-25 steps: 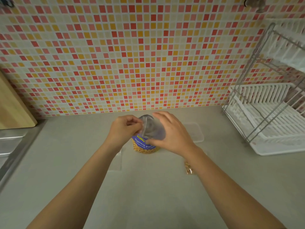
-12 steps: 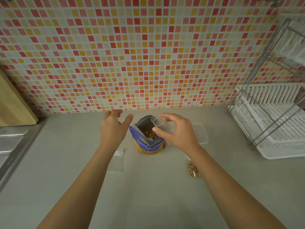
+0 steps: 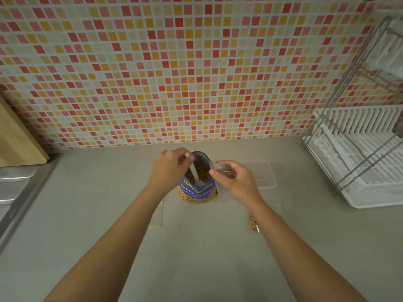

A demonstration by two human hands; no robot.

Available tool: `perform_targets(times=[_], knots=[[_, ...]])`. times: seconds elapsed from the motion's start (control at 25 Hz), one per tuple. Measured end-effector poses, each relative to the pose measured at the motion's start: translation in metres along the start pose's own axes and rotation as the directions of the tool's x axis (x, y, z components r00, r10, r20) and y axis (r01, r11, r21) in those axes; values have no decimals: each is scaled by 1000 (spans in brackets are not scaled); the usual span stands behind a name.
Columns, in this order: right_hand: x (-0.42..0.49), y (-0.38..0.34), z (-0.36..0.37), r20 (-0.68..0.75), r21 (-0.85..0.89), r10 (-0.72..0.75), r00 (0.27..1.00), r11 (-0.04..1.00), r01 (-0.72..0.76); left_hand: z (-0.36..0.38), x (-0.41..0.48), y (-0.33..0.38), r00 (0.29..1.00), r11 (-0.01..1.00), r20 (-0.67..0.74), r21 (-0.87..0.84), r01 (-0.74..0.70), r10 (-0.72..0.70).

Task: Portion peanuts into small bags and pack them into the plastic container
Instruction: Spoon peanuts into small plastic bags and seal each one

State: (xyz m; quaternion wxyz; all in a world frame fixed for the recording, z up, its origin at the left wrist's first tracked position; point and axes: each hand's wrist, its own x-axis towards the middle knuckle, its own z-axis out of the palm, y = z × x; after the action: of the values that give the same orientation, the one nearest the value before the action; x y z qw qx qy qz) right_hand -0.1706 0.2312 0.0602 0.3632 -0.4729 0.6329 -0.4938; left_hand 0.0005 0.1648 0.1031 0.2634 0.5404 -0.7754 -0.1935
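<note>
Left hand (image 3: 170, 168) grips white plastic spoon (image 3: 193, 173) dipped into open blue salted-peanut pouch (image 3: 197, 191) on grey counter (image 3: 98, 214). Right hand (image 3: 234, 182) pinches small clear zip bag (image 3: 218, 167), just beside pouch at 3 o'clock. Clear rectangular plastic container (image 3: 265, 177) sits beyond, also at 3 o'clock.

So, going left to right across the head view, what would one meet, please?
Pale wooden cutting board → left hand gripping a white plastic spoon → blue peanut bag → right hand pinching a clear small bag → clear plastic container → white dish rack.

peanut bag (image 3: 197, 192) centre, container (image 3: 262, 176) right (rack (image 3: 362, 162) beyond)
</note>
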Motion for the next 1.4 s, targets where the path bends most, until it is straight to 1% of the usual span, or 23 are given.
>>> perform_targets(times=[0.04,0.08,0.12,0.16,0.2,0.24,0.32,0.4,0.48,0.6,0.68,0.72,0.84,0.96,1.12,1.2,1.28,1.4], knots=[[0,0,-1,4,3,1,1000,1000,-1,-2,2,-5,997,998,-83,68,9,-3],[1,0,-1,8,4,4,1000,1000,-4,-3,2,-8,992,983,-126,179,25,-2],[1,-1,-2,12,5,7,1000,1000,-7,-1,1,-9,994,954,-111,295,47,-15],[1,-1,-2,15,2,8,1000,1000,-8,3,-3,-8,997,933,-60,353,74,-57],[2,-1,-2,21,-2,10,1000,1000,-10,9,-6,-6,991,936,-7,328,126,-131],[2,-1,-1,29,-9,14,999,1000,-13,14,-7,-5,977,945,38,265,191,-209],[2,-2,-2,40,-36,19,999,999,-18,17,-2,-9,942,944,70,72,323,-328],[3,-3,-3,45,-61,22,999,998,-19,15,4,-13,911,902,72,-131,412,-406],[4,-3,-4,41,-60,21,999,998,-19,11,6,-9,892,846,83,-288,448,-444],[5,-1,-8,66,-43,38,997,998,-36,7,3,-5,898,811,89,-397,430,-432],[4,-2,-10,87,-8,49,995,999,-49,4,3,-7,886,758,86,-483,438,-456],[3,-3,-11,76,2,48,996,999,-48,3,4,-8,873,724,93,-520,453,-479],[3,-6,-17,13,-13,24,1000,1000,-24,-1,7,-11,836,659,121,-558,504,-536],[4,-8,-22,0,-62,-5,1000,998,5,-5,10,-17,802,603,140,-588,539,-581],[3,-12,-24,13,-221,-90,996,971,90,-11,13,-32,761,532,164,-623,573,-628],[2,-16,-20,28,-342,-173,984,924,172,-17,13,-37,746,513,164,-629,583,-646],[2,-22,-14,64,-459,-238,969,855,240,-25,15,-39,747,505,171,-639,580,-643],[5,-28,-3,107,-573,-268,958,770,279,-41,19,-35,737,465,169,-679,569,-655]])
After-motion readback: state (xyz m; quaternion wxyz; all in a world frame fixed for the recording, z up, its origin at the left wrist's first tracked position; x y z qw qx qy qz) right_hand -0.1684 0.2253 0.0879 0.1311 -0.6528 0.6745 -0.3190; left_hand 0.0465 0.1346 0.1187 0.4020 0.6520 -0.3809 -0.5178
